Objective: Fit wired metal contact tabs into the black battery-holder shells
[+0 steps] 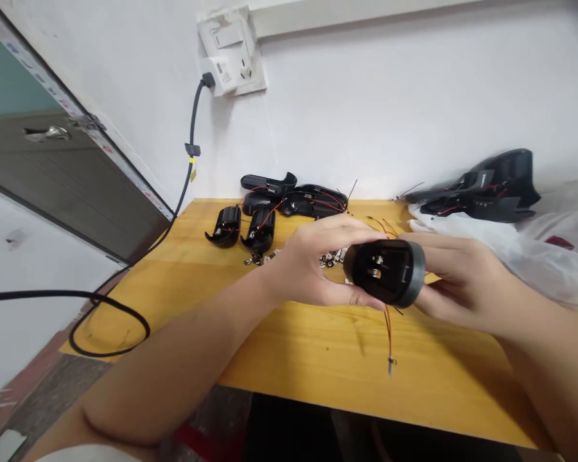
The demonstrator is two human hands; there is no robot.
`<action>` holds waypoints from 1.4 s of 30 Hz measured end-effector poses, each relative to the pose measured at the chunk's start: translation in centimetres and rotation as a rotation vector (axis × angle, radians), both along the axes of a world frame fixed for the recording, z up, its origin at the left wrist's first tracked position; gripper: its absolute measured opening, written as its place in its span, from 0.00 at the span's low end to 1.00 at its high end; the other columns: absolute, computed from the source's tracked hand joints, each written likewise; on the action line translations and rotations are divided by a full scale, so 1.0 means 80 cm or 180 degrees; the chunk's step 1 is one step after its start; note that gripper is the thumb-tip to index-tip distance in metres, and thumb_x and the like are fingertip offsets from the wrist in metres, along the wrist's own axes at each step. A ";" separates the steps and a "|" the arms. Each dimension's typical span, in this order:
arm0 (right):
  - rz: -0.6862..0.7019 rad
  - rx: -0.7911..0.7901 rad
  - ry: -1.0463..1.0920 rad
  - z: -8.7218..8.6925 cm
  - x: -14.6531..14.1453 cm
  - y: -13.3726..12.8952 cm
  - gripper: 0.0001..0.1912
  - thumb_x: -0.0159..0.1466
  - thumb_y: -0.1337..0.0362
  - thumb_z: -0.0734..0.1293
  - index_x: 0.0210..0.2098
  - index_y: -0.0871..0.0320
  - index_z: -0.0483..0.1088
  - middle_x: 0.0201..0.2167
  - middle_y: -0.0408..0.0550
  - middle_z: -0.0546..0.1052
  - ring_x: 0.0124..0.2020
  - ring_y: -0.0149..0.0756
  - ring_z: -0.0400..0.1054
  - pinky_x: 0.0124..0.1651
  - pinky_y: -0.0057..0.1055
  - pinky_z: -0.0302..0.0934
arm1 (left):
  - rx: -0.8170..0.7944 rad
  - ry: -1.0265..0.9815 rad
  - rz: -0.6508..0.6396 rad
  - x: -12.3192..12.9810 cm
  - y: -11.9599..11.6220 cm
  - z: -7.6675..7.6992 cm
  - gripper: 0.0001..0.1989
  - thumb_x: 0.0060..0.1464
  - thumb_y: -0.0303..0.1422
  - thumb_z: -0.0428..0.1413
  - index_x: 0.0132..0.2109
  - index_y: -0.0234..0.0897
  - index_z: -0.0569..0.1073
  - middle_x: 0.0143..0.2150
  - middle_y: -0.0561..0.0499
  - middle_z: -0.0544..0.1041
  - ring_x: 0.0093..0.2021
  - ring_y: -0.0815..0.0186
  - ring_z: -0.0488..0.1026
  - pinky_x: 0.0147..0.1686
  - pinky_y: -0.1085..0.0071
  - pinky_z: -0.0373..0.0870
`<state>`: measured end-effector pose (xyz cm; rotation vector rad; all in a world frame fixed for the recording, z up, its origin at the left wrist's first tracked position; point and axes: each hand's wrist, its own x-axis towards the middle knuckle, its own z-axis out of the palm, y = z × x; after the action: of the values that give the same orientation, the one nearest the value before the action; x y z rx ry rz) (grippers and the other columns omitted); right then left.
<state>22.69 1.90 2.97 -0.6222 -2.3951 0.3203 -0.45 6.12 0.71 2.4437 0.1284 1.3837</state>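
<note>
A black plastic housing [388, 273] is held between both hands above the wooden table [289, 350], its open end facing the camera with small metal contacts inside. My left hand [318, 263] grips its left side, thumb below and fingers above. On its right side, my right hand [455, 279] is closed round it, with some fingers hidden behind. Red and black wires [390, 337] hang beneath the housing, ending in a small metal piece. Small metal parts [331, 258] lie on the table behind my left hand.
Several black housings with red wires [313, 201] lie at the table's back edge. More black parts [491, 186] rest on a clear plastic bag [525, 240] at the right. A black cable [192, 128] runs from the wall socket [234, 51] down past the table's left side.
</note>
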 end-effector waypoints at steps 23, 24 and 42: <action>-0.0871 -0.1051 0.0135 -0.003 -0.004 0.005 0.08 0.61 0.67 0.66 0.41 0.56 0.69 0.37 0.49 0.76 0.37 0.40 0.69 0.38 0.37 0.63 | -0.0103 0.0302 0.0095 0.000 0.000 -0.005 0.35 0.44 0.40 0.73 0.58 0.33 0.75 0.47 0.40 0.80 0.46 0.61 0.77 0.47 0.63 0.77; -0.0971 -0.0999 0.0151 -0.005 -0.003 0.006 0.13 0.61 0.65 0.66 0.46 0.57 0.68 0.40 0.51 0.75 0.40 0.43 0.69 0.41 0.39 0.63 | -0.0129 0.0311 0.0104 0.001 -0.001 -0.004 0.35 0.44 0.40 0.73 0.58 0.34 0.75 0.47 0.40 0.80 0.46 0.61 0.77 0.47 0.63 0.77; -0.0235 -0.2810 0.1424 -0.004 -0.029 -0.006 0.25 0.66 0.42 0.69 0.47 0.57 0.64 0.41 0.51 0.71 0.42 0.41 0.68 0.43 0.37 0.66 | -0.2752 -0.0501 -0.1054 -0.001 -0.015 -0.001 0.29 0.47 0.47 0.70 0.55 0.42 0.77 0.50 0.45 0.79 0.51 0.57 0.79 0.54 0.59 0.77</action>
<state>20.37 1.43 2.63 -0.8906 -1.7179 1.3593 -0.56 4.88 0.66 1.5547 0.2173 1.0568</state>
